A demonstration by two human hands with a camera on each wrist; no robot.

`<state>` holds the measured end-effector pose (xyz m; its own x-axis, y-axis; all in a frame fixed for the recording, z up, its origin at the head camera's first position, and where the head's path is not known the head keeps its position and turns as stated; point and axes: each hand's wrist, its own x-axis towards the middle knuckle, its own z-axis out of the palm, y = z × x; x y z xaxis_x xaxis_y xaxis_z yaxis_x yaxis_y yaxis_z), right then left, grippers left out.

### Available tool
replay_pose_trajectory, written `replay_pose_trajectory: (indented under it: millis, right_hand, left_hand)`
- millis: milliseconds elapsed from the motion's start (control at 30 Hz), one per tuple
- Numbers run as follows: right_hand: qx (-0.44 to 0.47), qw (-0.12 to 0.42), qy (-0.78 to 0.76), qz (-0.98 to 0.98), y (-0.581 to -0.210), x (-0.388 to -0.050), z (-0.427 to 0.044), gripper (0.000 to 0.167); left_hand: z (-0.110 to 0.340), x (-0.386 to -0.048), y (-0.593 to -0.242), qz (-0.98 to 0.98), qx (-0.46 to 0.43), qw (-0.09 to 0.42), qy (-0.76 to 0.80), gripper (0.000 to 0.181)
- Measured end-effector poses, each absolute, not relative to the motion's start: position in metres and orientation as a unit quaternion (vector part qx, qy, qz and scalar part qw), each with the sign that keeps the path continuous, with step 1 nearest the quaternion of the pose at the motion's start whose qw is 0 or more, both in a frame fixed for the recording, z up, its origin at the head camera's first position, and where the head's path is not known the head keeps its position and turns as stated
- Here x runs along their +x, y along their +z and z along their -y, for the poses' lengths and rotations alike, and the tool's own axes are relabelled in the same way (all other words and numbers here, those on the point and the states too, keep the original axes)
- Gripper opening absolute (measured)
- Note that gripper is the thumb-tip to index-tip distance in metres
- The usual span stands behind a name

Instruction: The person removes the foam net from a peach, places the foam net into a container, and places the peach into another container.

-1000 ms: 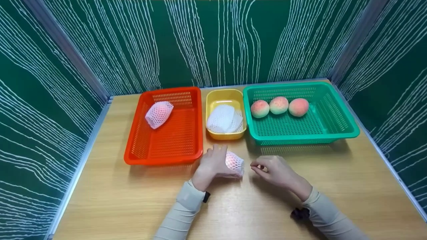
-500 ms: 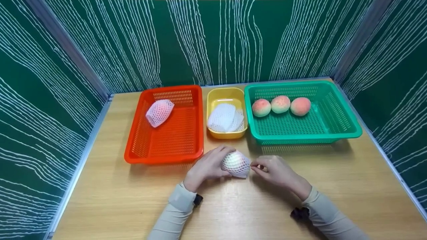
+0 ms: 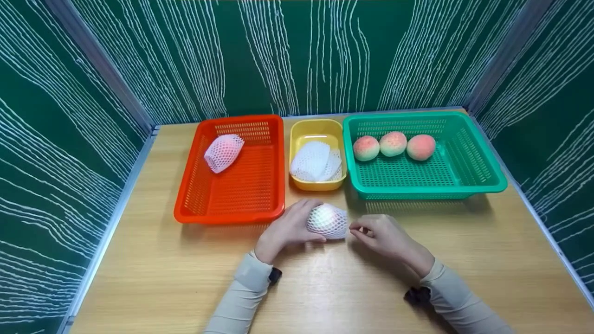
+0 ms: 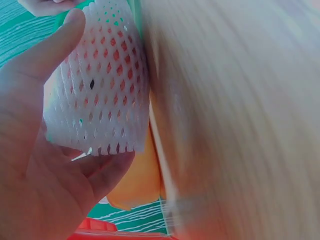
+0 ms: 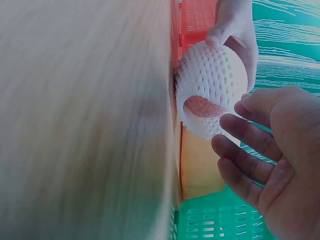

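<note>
A: Quick one: where's the main peach?

B: The netted peach [image 3: 325,221] is front centre, on or barely above the table [image 3: 139,273]; can't tell which. Use it as clock centre, head view.

A: Left hand [image 3: 287,227]?

B: At 9 o'clock. Fingers and thumb curved round the peach, gripping it through the white foam net [image 5: 205,67].

A: Right hand [image 3: 384,235]?

B: 3 o'clock, at the net's mouth. Fingers loosely bent, thumb and index tips close together, right by the net's edge. Pinching it or just beside it? Can't tell. Right wrist view shows reddish peach through the mouth.

A: Rest of the clock?

B: Red basket [image 3: 276,185], 10 o'clock; a second wrapped peach [image 3: 224,152] lies tilted in its 11 o'clock part. Yellow bin [image 3: 318,185], 12 o'clock, between the two baskets; flat spare nets [image 3: 310,160] overlap toward its 6 o'clock end. Green basket [image 3: 431,189], 2 o'clock.

A: Contents of green?

B: Three bare peaches [image 3: 393,144], pink and pale, in a row running in from its 9 o'clock side.

A: Background?

B: Green walls [image 3: 287,60] with wavy white lines, 12 o'clock and both sides.
</note>
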<state>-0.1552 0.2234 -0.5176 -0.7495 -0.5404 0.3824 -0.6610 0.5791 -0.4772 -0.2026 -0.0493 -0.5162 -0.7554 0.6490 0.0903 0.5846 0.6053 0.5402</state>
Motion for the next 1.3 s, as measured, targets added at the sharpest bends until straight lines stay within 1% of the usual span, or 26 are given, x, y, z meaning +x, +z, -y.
replay_pose_trajectory:
  millis: [300, 433, 600, 767, 933, 1067, 1167, 1300]
  right_hand:
    - [0.327, 0.080, 0.314, 0.888, -0.517, -0.156, -0.225, 0.006]
    - [0.320, 0.080, 0.311, 0.891, -0.517, -0.155, -0.227, 0.007]
    - [0.318, 0.077, 0.312, 0.892, -0.520, -0.154, -0.230, 0.007]
    - [0.310, 0.078, 0.321, 0.892, -0.517, -0.155, -0.231, 0.008]
    - [0.319, 0.090, 0.319, 0.888, -0.519, -0.154, -0.232, 0.007]
    - [0.325, 0.099, 0.316, 0.886, -0.523, -0.153, -0.231, 0.006]
    - [0.324, 0.095, 0.318, 0.886, -0.522, -0.152, -0.231, 0.007]
    - [0.321, 0.086, 0.320, 0.887, -0.521, -0.152, -0.230, 0.007]
  left_hand:
    - [0.048, -0.200, -0.510, -0.901, 0.355, 0.035, 0.249, 0.083]
    - [0.049, -0.197, -0.508, -0.904, 0.348, 0.037, 0.244, 0.086]
    - [0.052, -0.195, -0.509, -0.901, 0.342, 0.040, 0.263, 0.086]
    - [0.050, -0.200, -0.508, -0.892, 0.344, 0.034, 0.292, 0.083]
    - [0.045, -0.207, -0.507, -0.877, 0.355, 0.050, 0.320, 0.085]
    - [0.042, -0.208, -0.508, -0.875, 0.366, 0.064, 0.311, 0.088]
    - [0.042, -0.208, -0.510, -0.876, 0.369, 0.079, 0.302, 0.090]
    - [0.041, -0.209, -0.513, -0.873, 0.368, 0.106, 0.302, 0.087]
